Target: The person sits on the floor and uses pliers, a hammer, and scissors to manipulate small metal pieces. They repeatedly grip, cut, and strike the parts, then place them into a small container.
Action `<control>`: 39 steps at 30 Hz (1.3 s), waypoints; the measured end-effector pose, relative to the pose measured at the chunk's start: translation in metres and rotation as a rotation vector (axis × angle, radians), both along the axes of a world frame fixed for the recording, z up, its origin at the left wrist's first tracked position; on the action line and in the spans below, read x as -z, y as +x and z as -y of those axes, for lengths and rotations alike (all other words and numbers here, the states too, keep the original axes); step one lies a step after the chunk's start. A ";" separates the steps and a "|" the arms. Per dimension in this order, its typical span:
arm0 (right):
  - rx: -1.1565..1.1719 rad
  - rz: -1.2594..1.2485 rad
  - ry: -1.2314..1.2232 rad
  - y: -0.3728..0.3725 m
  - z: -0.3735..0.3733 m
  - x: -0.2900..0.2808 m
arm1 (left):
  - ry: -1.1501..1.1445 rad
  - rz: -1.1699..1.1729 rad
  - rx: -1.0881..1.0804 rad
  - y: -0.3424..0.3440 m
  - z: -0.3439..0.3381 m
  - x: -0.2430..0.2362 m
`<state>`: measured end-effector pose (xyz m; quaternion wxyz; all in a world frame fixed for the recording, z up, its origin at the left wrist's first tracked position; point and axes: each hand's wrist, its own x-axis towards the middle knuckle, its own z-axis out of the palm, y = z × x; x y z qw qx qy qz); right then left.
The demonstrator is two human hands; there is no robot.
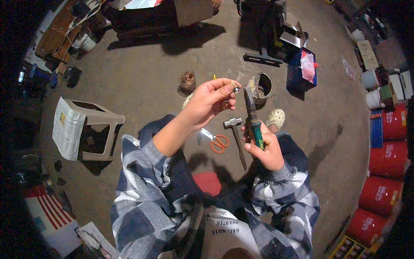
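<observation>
My left hand (211, 100) pinches a small shiny metal piece (236, 90) between thumb and fingertips; its exact kind is too small to tell. Just right of it, my right hand (268, 151) is wrapped round the green handles of a pair of pliers (251, 110). The pliers' dark jaws point up and away from me, close to the metal piece but apart from it. On the floor below and between my hands lie a hammer (233, 124) with a dark handle and scissors (220, 144) with orange handles.
Beyond my hands stand an open round container (264, 88) and a brown bundle (188, 82). A beige stool (114, 125) is at the left, a blue box (295, 72) with pink netting at the far right. Several red drums (379, 194) line the right side. Dark furniture (142, 19) stands far ahead.
</observation>
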<state>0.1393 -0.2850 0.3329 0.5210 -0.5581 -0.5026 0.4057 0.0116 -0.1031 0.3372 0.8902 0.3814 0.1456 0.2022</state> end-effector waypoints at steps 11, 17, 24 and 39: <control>0.107 0.023 -0.035 0.002 -0.001 -0.009 | 0.201 -0.038 -0.022 0.003 0.007 -0.004; 0.031 0.054 -0.017 -0.003 -0.002 -0.007 | 0.465 -0.060 -0.167 0.009 0.012 0.003; 0.043 0.264 0.004 -0.005 -0.003 -0.007 | 0.508 -0.116 -0.177 0.012 0.014 0.006; 0.001 0.326 0.081 -0.012 0.006 -0.016 | 1.280 -0.131 -0.283 0.002 0.012 -0.011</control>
